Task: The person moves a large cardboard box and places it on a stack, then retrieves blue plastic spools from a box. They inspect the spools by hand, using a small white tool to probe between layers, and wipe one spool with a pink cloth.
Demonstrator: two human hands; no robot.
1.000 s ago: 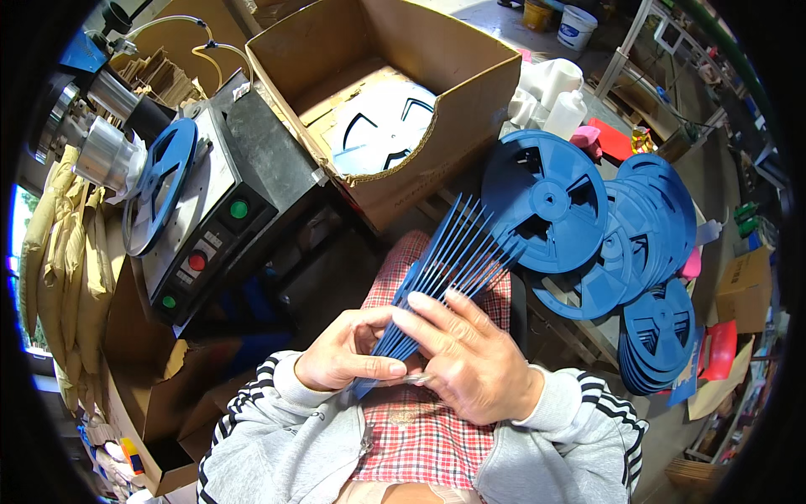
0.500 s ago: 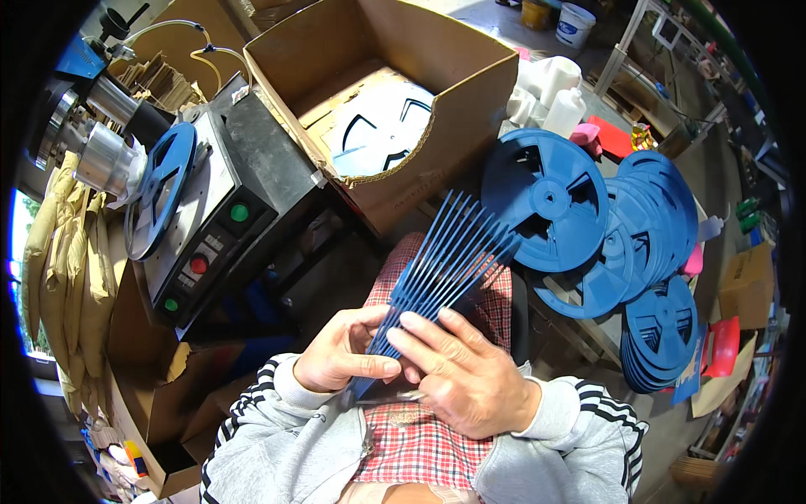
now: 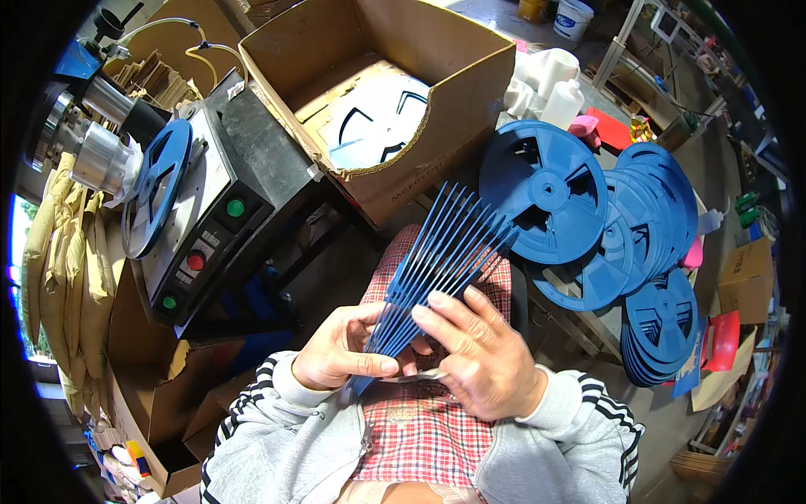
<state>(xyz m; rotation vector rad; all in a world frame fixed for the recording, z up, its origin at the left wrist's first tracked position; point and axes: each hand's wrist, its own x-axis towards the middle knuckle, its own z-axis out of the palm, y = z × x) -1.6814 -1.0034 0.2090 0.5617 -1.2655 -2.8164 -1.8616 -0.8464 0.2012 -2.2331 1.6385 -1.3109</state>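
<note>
My left hand (image 3: 344, 346) is closed round the near end of a stack of blue plastic reel discs (image 3: 437, 267), seen edge-on. The discs fan apart at the far end and lie tight together in my grip, with the thumb across the near side. My right hand (image 3: 491, 357) lies against the right side of the stack, its fingers bent over the edges. From under it a thin, pale, blade-like strip (image 3: 424, 376) points toward my left hand. Its kind cannot be made out, and my right thumb is hidden.
A cardboard box (image 3: 457, 139) holding pale discs stands ahead. On the left, a machine (image 3: 214, 244) with green and red buttons carries a blue reel (image 3: 168, 189). Blue reels (image 3: 546, 193) and stacked discs (image 3: 659, 323) cover the bench at right, near white bottles (image 3: 561, 105).
My right hand has moved slightly up and right along the stack, and the pale strip has risen with it. The fanned discs have shifted slightly left and up. My left hand keeps its hold.
</note>
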